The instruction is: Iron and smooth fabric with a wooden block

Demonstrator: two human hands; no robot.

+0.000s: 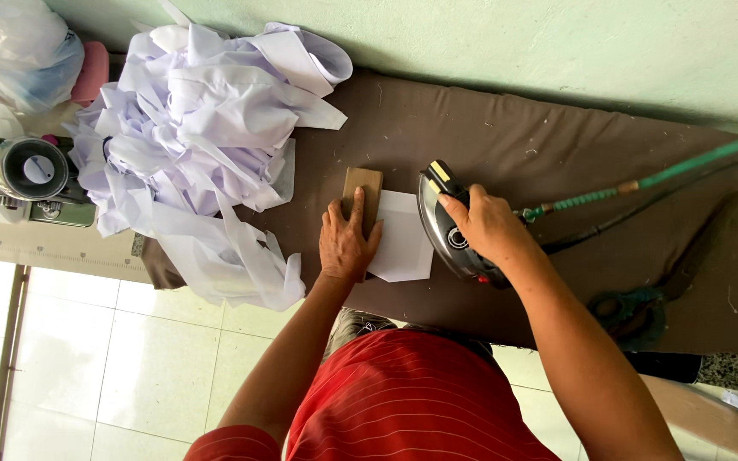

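A: Iron (448,224) — that's what the right hand (487,224) has, fingers wrapped tight round the handle, sole down on the brown pressing board (557,154). It sits near the board's middle, just at the right edge of the white piece (403,243), closer to the front edge than to the wall side.

B: And the left hand (345,243)?

A: Flat, fingers spread a little, pressing down on the tan template (362,192), which lies over the left part of the white piece. It pins rather than pinches.

B: So what makes this pressing go well, would you say?

A: I'd judge three things. The left hand has to hold the template dead still, so the fold comes out along its edge. The fingertips are close to the iron's nose, so they should keep clear of the hot sole. And the iron should travel flat, not tipped on one side, or the crease will wander.

B: The cord?

A: The green hose and dark cable (608,201) run off to the board's right end. They lie behind the iron, which seems good; a snag there could tug the stroke.

B: Anything crowding the work?

A: A heap of white cloth (207,119) sits at the board's left end, spilling over the front edge, well apart from the iron. Scissors (642,307) lie near the front right.
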